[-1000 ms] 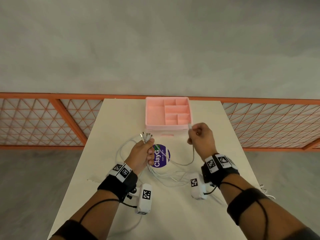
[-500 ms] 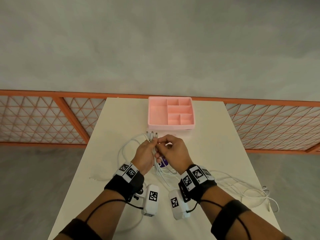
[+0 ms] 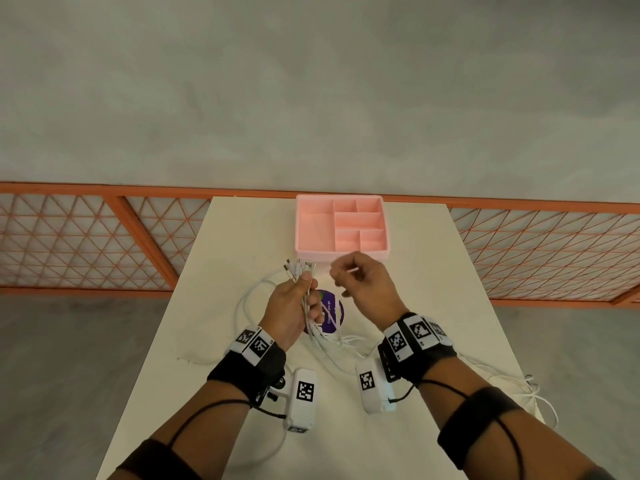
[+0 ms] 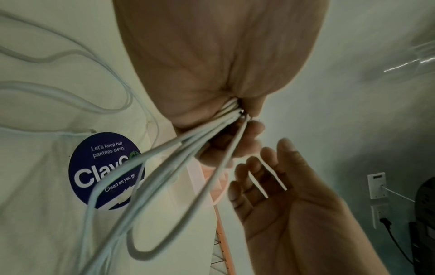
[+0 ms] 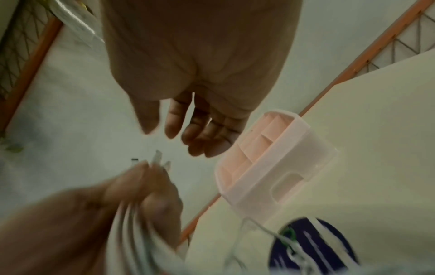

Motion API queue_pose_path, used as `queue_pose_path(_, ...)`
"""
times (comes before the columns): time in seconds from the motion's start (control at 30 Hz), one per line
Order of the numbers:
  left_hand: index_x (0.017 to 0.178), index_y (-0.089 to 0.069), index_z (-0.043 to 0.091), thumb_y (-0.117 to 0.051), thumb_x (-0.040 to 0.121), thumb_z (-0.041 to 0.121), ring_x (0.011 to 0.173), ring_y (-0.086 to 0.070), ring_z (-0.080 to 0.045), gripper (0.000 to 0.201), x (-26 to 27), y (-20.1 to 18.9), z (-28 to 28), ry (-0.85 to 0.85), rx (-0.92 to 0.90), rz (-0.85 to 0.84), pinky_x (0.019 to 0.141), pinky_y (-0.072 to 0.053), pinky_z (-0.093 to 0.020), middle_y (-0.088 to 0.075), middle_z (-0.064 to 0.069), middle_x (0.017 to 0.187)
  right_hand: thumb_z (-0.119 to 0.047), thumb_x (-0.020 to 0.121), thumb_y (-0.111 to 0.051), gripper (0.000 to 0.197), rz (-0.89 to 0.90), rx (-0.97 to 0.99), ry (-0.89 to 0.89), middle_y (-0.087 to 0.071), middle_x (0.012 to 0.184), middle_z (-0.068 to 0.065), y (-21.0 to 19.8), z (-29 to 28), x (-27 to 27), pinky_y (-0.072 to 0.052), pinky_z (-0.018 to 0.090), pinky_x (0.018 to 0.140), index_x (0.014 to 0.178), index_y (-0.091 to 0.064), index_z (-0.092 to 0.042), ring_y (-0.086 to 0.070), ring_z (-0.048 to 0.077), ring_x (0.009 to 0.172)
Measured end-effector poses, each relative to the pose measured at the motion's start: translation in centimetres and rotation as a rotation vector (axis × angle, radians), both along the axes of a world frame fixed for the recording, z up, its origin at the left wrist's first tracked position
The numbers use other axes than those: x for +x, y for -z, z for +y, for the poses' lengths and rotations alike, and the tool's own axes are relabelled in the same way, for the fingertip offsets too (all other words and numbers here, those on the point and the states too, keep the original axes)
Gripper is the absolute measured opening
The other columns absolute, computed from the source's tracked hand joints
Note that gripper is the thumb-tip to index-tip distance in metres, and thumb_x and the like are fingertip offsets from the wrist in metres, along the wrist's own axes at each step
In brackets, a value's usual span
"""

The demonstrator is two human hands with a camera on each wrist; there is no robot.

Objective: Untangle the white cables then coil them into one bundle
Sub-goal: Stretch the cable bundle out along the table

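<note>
Now the left hand point(image 3: 294, 306) is clamping the white cables point(image 4: 179, 150) just below their connector ends point(image 3: 299, 266), plugs fanning upward. Right hand point(image 3: 360, 285) is hovering beside it, fingers loosely curled and empty — half a second ago it was pinching at that same cluster, so another end has apparently joined the bunch. Slack is trailing over the purple sticker point(image 3: 330, 311) on the table point(image 3: 242, 237) and off the right edge. Pink tray point(image 3: 313, 226) is sitting beyond. Judgement: ends gathered — coiling comes next.
</note>
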State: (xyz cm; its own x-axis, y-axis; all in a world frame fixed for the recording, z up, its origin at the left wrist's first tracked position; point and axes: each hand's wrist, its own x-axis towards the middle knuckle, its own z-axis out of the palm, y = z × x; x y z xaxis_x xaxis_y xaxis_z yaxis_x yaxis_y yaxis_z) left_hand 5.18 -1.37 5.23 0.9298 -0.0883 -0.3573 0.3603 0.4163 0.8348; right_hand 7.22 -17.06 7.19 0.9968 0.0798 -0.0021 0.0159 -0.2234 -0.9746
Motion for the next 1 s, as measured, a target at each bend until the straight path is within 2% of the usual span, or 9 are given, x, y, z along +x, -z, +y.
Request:
queue_pose_path(0.17, 0.081, -0.052, 0.01, -0.043, 0.106, 0.027, 0.044, -0.029, -0.011, 0.032, -0.5, -0.5, -1.0, 0.121, 0.067, -0.023, 0.043, -0.034, -0.024, -0.034, 0.003, 0.055, -0.016, 0.1, -0.053, 0.036, 0.015, -0.111, -0.246, -0.062, 0.129, 0.0, -2.2, 1.2, 1.6, -0.049, 0.027, 0.097, 0.136, -0.055, -0.02, -0.062, 0.012, 0.107)
queue_pose_path(0.33, 0.073, -0.048, 0.009, -0.036, 0.105, 0.007, 0.044, -0.037, -0.013, 0.034, -0.5, -1.3, -1.5, 0.191, 0.105, -0.033, 0.045, -0.038, -0.027, -0.042, -0.005, 0.059, -0.013, 0.102, -0.047, 0.03, 0.048, -0.17, -0.316, -0.072, 0.11, -0.003, -2.5, 2.4, 1.1, -0.05, 0.016, 0.059, 0.128, -0.063, -0.013, -0.061, 0.0, 0.052)
queue_pose_path(0.43, 0.077, -0.049, 0.009, -0.037, 0.104, 0.003, 0.045, -0.038, -0.012, 0.03, -0.6, -1.1, -0.8, 0.197, 0.124, -0.057, 0.047, -0.035, -0.027, -0.044, -0.003, 0.059, -0.01, 0.1, -0.049, 0.029, 0.032, -0.226, -0.325, -0.07, 0.084, -0.021, -2.6, 2.3, 0.9, -0.05, 0.015, 0.059, 0.122, -0.068, -0.012, -0.062, 0.002, 0.051)
queue_pose_path(0.5, 0.078, -0.049, 0.009, -0.036, 0.104, 0.002, 0.045, -0.039, -0.012, 0.03, -0.7, -1.0, -0.7, 0.199, 0.138, -0.061, 0.047, -0.034, -0.028, -0.044, -0.003, 0.059, -0.009, 0.1, -0.048, 0.03, 0.0, -0.273, -0.34, -0.07, 0.099, -0.014, -2.7, 2.4, 0.7, -0.048, 0.01, 0.065, 0.123, -0.068, -0.011, -0.064, -0.008, 0.062)
queue_pose_path(0.6, 0.083, -0.05, 0.007, -0.036, 0.105, 0.001, 0.044, -0.041, -0.011, 0.027, -0.7, -1.1, -0.8, 0.185, 0.165, -0.07, 0.047, -0.036, -0.028, -0.043, -0.003, 0.055, -0.005, 0.101, -0.041, 0.036, -0.029, -0.29, -0.362, -0.068, 0.109, -0.009, -2.5, 2.7, 0.2, -0.058, 0.029, 0.073, 0.123, -0.067, -0.014, -0.072, 0.013, 0.077)
queue_pose_path(0.73, 0.086, -0.053, 0.006, -0.036, 0.103, -0.002, 0.044, -0.041, -0.011, 0.026, -0.5, -1.2, -0.9, 0.158, 0.139, -0.064, 0.046, -0.038, -0.027, -0.041, -0.005, 0.058, -0.012, 0.104, -0.039, 0.038, 0.101, -0.079, -0.345, -0.067, 0.114, 0.018, -1.9, 2.7, -0.3, -0.06, 0.051, 0.063, 0.138, -0.053, -0.022, -0.062, 0.03, 0.056)
queue_pose_path(0.87, 0.096, -0.06, 0.001, -0.046, 0.104, 0.011, 0.05, -0.039, -0.015, 0.019, 0.0, -1.3, -0.4, 0.023, -0.032, -0.024, 0.051, -0.041, -0.029, -0.043, -0.003, 0.055, -0.037, 0.098, -0.055, 0.071, 0.099, -0.005, -0.278, -0.037, 0.144, -0.009, -0.5, 2.5, -1.3, -0.055, 0.019, 0.077, 0.156, -0.014, -0.031, -0.064, 0.015, 0.104)
queue_pose_path(0.93, 0.083, -0.055, 0.006, -0.051, 0.103, 0.023, 0.055, -0.041, -0.016, 0.026, 0.5, -1.5, 0.2, -0.033, -0.168, 0.001, 0.057, -0.046, -0.031, -0.04, -0.001, 0.057, -0.04, 0.095, -0.061, 0.069, 0.185, -0.007, -0.356, -0.057, 0.129, -0.001, 1.3, 2.2, -1.8, -0.049, 0.021, 0.083, 0.152, -0.028, -0.023, -0.065, 0.017, 0.104)
queue_pose_path(1.0, 0.078, -0.048, 0.014, -0.05, 0.103, 0.026, 0.056, -0.042, -0.015, 0.028, 1.1, -1.7, 0.7, -0.096, -0.281, 0.009, 0.061, -0.048, -0.031, -0.041, 0.001, 0.062, -0.044, 0.096, -0.057, 0.037, 0.207, -0.105, -0.442, -0.072, 0.087, 0.008, 2.5, 1.9, -2.4, -0.046, 0.026, 0.078, 0.12, -0.063, -0.017, -0.067, 0.018, 0.075)
